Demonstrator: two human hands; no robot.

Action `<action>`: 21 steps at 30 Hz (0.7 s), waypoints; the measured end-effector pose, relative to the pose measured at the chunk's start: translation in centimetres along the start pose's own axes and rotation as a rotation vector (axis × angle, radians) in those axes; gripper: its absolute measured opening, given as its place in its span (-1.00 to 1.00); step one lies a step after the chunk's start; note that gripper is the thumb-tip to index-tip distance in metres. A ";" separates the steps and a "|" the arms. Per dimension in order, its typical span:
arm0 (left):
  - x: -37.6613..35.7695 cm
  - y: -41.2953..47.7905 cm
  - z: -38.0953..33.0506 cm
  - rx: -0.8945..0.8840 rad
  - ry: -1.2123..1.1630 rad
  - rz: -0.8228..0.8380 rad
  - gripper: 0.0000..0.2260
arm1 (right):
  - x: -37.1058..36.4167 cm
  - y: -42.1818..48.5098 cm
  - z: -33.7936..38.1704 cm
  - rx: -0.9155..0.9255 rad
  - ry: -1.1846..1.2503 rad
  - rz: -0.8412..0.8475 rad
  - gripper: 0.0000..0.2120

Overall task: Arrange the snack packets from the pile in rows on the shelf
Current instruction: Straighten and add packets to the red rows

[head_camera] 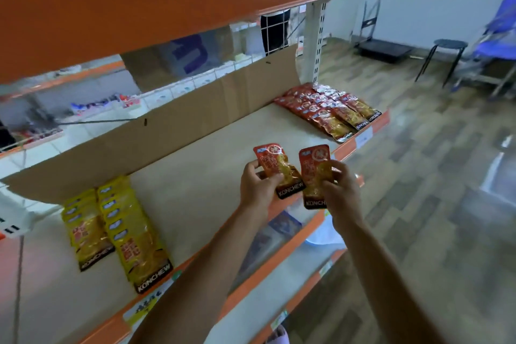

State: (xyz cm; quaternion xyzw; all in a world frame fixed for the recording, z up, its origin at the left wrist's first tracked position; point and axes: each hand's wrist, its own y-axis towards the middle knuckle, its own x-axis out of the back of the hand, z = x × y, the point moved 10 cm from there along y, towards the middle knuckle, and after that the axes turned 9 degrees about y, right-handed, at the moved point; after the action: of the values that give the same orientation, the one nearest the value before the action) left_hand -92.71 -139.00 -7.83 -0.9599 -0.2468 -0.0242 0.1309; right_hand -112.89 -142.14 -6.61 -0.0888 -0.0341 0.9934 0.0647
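Observation:
My left hand (258,188) grips a red snack packet (275,166) by its lower part, thumb across the front. Beside it, my right hand (340,190) pinches a second red packet (314,173) along its right edge. Both packets are held upright just above the front edge of the beige shelf (195,184). A pile of red packets (329,109) lies at the shelf's far right end. Two rows of yellow packets (117,229) lie overlapping at the left end.
A brown cardboard sheet (173,126) stands along the back of the shelf. An orange shelf beam (167,3) hangs overhead. Lower orange-edged shelves (282,268) sit under my arms. On the wooden floor to the right stand a black stool (444,58), a hand trolley (377,45) and blue chairs (497,45).

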 end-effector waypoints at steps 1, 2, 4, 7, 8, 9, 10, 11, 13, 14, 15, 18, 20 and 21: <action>-0.7 1.3 -0.4 0.003 -0.002 0.000 -0.61 | -0.2 1.3 0.2 0.003 -0.012 -0.006 -0.54; -1.3 2.6 -0.8 -0.001 -0.001 0.001 -0.60 | -0.4 2.6 0.3 0.003 -0.018 -0.010 -0.56; -2.5 4.9 -1.7 -0.022 0.030 0.012 -0.55 | -0.8 5.2 0.4 0.004 -0.010 -0.009 -0.62; -3.7 7.5 -2.8 -0.037 0.073 0.025 -0.40 | -1.4 8.3 0.9 0.017 -0.022 -0.009 -0.66; -4.1 8.2 -3.2 -0.045 0.075 0.027 -0.37 | -1.5 9.2 1.0 0.024 -0.028 -0.009 -0.67; -4.4 8.9 -3.5 -0.055 0.082 0.022 -0.34 | -1.7 10.0 1.1 0.032 -0.040 -0.009 -0.67; -4.5 9.6 -3.7 -0.062 0.095 0.010 -0.33 | -1.9 10.7 1.2 0.037 -0.054 -0.009 -0.67; -4.6 10.2 -3.9 -0.068 0.114 -0.006 -0.31 | -2.2 11.4 1.3 0.043 -0.068 -0.007 -0.66; -4.8 11.5 -4.2 -0.076 0.145 -0.028 -0.27 | -2.8 12.7 1.6 0.058 -0.084 0.009 -0.68; -4.8 12.1 -4.4 -0.074 0.154 -0.039 -0.24 | -3.2 13.5 1.7 0.065 -0.097 0.019 -0.68; -4.9 12.7 -4.6 -0.071 0.162 -0.053 -0.21 | -3.5 14.3 1.7 0.070 -0.114 0.027 -0.67; -4.8 14.5 -5.2 -0.090 0.211 -0.122 -0.17 | -4.6 16.9 2.0 0.102 -0.174 0.050 -0.64; -5.0 15.9 -5.8 -0.121 0.257 -0.155 -0.26 | -5.3 18.7 2.1 0.106 -0.225 0.080 -0.63; -5.2 16.7 -6.1 -0.141 0.297 -0.162 -0.34 | -5.8 19.5 2.3 0.104 -0.243 0.108 -0.62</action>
State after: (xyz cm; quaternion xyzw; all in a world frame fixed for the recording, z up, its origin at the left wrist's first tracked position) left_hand -89.17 -157.17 -6.55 -0.9295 -0.2990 -0.1935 0.0961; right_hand -110.07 -162.30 -4.89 0.0338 0.0147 0.9993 0.0110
